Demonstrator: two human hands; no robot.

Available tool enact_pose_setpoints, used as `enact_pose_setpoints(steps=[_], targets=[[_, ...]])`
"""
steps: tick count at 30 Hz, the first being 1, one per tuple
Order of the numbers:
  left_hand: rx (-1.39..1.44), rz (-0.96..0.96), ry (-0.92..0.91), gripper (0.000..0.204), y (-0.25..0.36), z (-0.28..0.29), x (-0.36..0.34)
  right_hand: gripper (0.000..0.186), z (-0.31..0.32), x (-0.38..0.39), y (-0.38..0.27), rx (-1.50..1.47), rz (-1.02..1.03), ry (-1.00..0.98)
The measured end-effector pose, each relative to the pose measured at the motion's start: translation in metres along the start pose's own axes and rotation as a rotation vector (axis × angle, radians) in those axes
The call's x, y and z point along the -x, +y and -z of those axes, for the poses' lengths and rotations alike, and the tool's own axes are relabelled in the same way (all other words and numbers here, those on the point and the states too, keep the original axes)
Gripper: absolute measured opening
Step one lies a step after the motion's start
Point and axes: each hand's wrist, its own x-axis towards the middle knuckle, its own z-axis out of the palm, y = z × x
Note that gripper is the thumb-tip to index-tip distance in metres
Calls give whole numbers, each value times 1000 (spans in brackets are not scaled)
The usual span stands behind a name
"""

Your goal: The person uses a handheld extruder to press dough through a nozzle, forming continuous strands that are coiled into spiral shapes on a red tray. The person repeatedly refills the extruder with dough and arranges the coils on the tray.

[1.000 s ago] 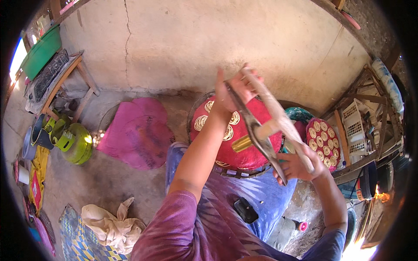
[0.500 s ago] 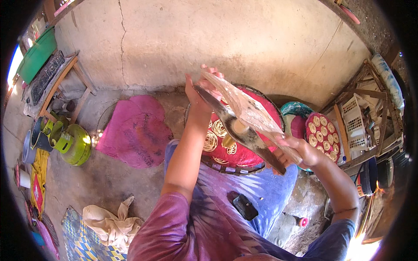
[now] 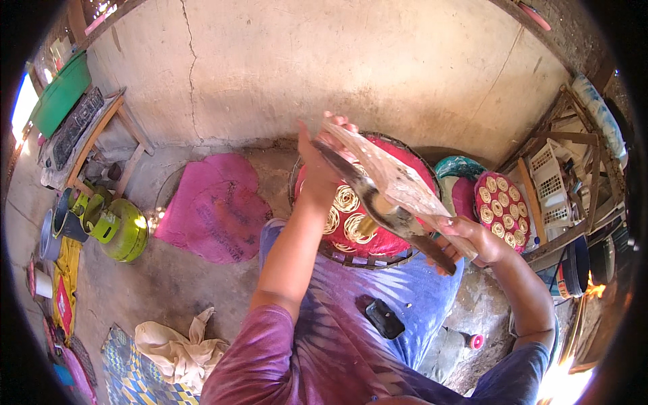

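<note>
A wooden hand press [image 3: 395, 177], made of a pale upper board and a darker lower bar, is held aslant over a round tray. My left hand [image 3: 329, 150] grips its far left end, and my right hand [image 3: 472, 241] clasps the near right end, fingers wrapped round both pieces. From the lower bar hangs a brass-coloured cylinder [image 3: 366, 225], with a coil of pale strands [image 3: 356, 231] right beneath it. Other noodle-like coils [image 3: 346, 198] lie on the red sheet [image 3: 412, 158] lining the dark-rimmed tray [image 3: 378, 262] at my lap. The press hides part of the tray.
On the right, another round red tray [image 3: 480, 223] holds several coils, beside a teal basin [image 3: 459, 166] and a white plastic basket [image 3: 550, 179]. A pink sheet [image 3: 212, 209] and green gas cylinder [image 3: 125, 233] are on the left. Flames [image 3: 594, 287] burn at the right edge.
The press and both hands have shifted slightly right and nearer to me. The coil beneath the cylinder looks fuller. Both hands keep their grip.
</note>
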Motion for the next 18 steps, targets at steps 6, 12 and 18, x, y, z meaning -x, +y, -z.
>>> enact_pose_setpoints(steps=[6, 12, 18], targets=[[38, 12, 80, 45, -40, 15, -22, 65, 16, -4, 27, -22, 21, 147], [-625, 505, 434, 61, -20, 25, -1, 83, 16, -4, 65, -94, 146, 139], [-1462, 963, 288, 76, -37, -8, 64, 84, 15, -3, 78, -107, 248, 125]])
